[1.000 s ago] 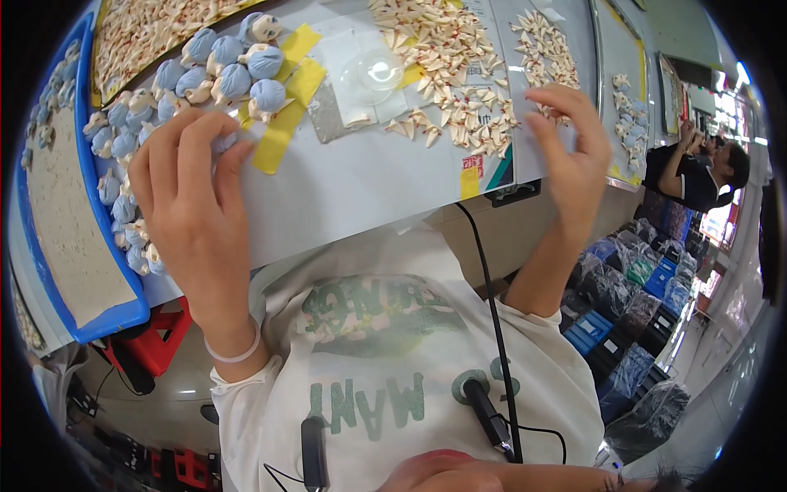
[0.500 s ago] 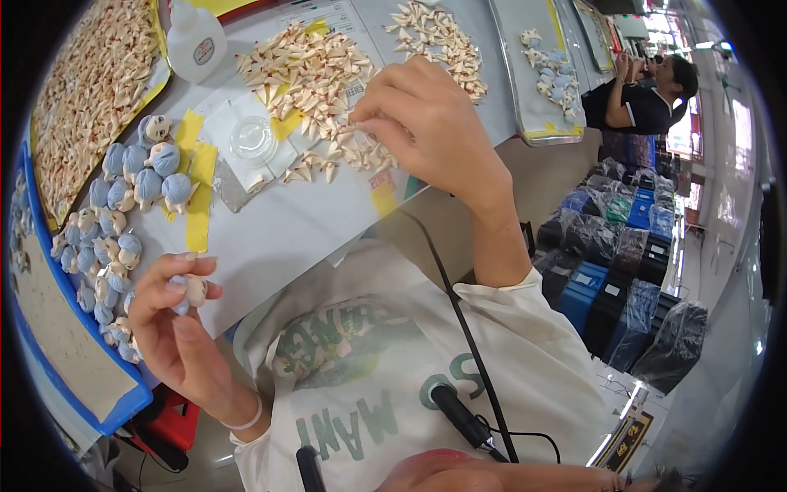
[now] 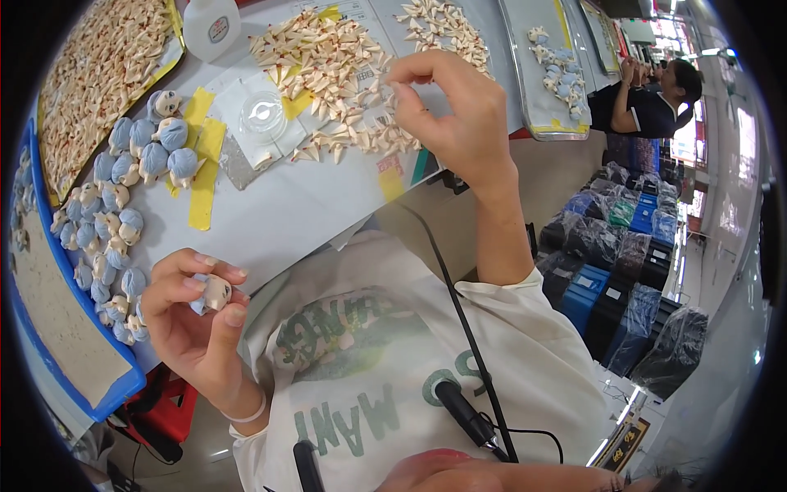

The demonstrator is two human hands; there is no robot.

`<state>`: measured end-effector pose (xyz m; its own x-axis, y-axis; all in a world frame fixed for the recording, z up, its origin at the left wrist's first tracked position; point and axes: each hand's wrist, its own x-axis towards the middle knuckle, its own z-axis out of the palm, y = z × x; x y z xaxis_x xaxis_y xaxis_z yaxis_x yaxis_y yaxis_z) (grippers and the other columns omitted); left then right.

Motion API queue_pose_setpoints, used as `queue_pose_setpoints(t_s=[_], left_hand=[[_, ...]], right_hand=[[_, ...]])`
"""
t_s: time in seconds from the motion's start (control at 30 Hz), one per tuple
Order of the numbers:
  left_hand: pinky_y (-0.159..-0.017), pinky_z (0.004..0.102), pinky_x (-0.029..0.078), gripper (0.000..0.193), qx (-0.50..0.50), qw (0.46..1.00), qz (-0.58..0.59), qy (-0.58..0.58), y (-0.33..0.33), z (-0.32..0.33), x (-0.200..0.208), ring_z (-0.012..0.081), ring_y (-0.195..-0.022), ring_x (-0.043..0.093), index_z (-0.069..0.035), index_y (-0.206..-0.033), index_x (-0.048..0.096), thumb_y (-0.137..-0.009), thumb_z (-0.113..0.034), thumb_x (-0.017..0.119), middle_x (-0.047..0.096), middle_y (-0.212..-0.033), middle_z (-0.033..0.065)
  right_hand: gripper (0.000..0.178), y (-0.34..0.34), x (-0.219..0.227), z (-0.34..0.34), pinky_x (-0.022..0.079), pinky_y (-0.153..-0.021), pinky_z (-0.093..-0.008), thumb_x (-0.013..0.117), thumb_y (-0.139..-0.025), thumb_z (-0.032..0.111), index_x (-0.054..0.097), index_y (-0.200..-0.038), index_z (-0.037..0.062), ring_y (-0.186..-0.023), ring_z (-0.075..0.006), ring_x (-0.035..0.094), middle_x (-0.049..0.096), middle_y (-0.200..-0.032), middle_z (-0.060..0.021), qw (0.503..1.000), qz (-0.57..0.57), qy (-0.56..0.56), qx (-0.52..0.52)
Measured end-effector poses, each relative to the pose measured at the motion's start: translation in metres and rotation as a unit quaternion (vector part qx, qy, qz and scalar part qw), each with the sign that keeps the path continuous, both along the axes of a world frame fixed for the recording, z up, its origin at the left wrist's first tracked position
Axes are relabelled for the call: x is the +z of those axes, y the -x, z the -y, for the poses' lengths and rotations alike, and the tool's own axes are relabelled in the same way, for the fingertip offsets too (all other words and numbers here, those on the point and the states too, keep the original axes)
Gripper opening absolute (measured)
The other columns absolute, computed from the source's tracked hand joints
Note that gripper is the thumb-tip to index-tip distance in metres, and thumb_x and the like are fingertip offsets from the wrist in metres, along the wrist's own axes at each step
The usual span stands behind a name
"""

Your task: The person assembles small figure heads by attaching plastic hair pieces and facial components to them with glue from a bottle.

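Observation:
A small doll head (image 3: 216,293) with light blue hair and a pale painted face is held between the fingertips and thumb of my left hand (image 3: 193,320), just off the table's near edge. My right hand (image 3: 463,111) is raised at the right of a pile of small cream, pointed pieces (image 3: 316,61). Its thumb and index finger curl together; whatever lies between them is too small to make out. More blue-haired doll heads (image 3: 153,160) are grouped on the table at the left, beside strips of yellow tape (image 3: 206,172).
A round clear dish (image 3: 262,116) sits mid-table, below a white bottle (image 3: 211,31). At far left are a tray heaped with cream pieces (image 3: 106,86) and a blue-rimmed tray (image 3: 123,392). Another tray (image 3: 557,131) holds doll heads at right, near a person (image 3: 648,102).
My left hand has shifted slightly right and turned the doll head so its face shows more. My right hand has moved right, away from the middle of the pile.

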<state>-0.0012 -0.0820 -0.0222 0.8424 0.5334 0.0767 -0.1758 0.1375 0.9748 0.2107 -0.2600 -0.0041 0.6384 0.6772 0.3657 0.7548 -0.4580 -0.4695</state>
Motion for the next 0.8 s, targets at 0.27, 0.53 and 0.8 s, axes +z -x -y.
queue_pose_setpoints(t_s=[0.27,0.53,0.8], left_hand=[[-0.057,0.0224,0.047,0.035,0.031,0.996,-0.020,0.076,-0.001,0.000,0.002,0.0209,-0.074,0.058,-0.003,-0.098,0.046,-0.074,-0.017,0.068,0.054,-0.093,0.0166],[-0.062,0.0239,0.049,0.039,-0.057,0.967,0.062,0.241,-0.003,-0.007,-0.009,0.0216,-0.081,0.060,0.000,-0.105,0.046,-0.077,-0.019,0.065,0.053,-0.104,0.0196],[-0.066,0.0264,0.051,0.038,-0.078,0.930,0.073,0.352,-0.005,-0.008,-0.012,0.0240,-0.084,0.060,0.000,-0.103,0.045,-0.077,-0.017,0.066,0.053,-0.101,0.0189]], right_hand=[[0.014,0.015,0.003,-0.005,0.044,-0.062,-0.0232,0.059,-0.068,-0.007,0.060,-0.081,-0.0014,-0.070,-0.0122,0.056,0.059,-0.078,-0.0070,0.959,-0.196,-0.203,0.020],[0.013,0.019,0.000,-0.006,0.048,-0.065,-0.0267,0.057,-0.072,-0.012,0.059,-0.083,-0.0063,-0.075,-0.0188,0.058,0.060,-0.084,-0.0154,0.890,-0.327,-0.300,0.105],[0.011,0.020,0.017,-0.036,0.050,-0.068,-0.0266,0.056,-0.073,-0.012,0.057,-0.082,-0.0081,-0.073,-0.0169,0.060,0.061,-0.079,-0.0141,0.869,-0.425,-0.240,0.084]])
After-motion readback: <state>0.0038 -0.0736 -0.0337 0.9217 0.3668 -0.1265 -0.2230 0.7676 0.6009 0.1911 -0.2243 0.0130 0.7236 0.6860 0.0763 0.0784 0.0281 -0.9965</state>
